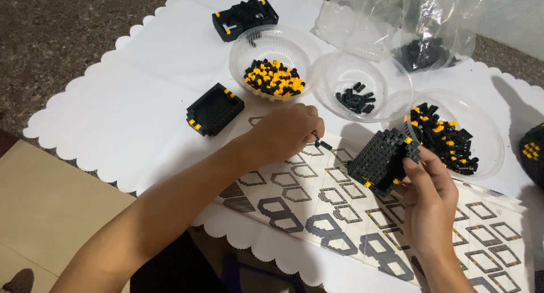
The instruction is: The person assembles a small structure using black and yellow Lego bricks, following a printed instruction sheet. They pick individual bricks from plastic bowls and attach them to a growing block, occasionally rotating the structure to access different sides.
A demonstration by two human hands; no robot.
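Right hand [428,199] under black block model [385,160]

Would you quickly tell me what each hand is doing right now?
Left hand: closed, pinching a tiny black building brick at its fingertips.
Right hand: closed, holding a black block-built model with yellow studs.

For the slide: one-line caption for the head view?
Right hand holds a black block model over the instruction sheet; left hand pinches a small brick.
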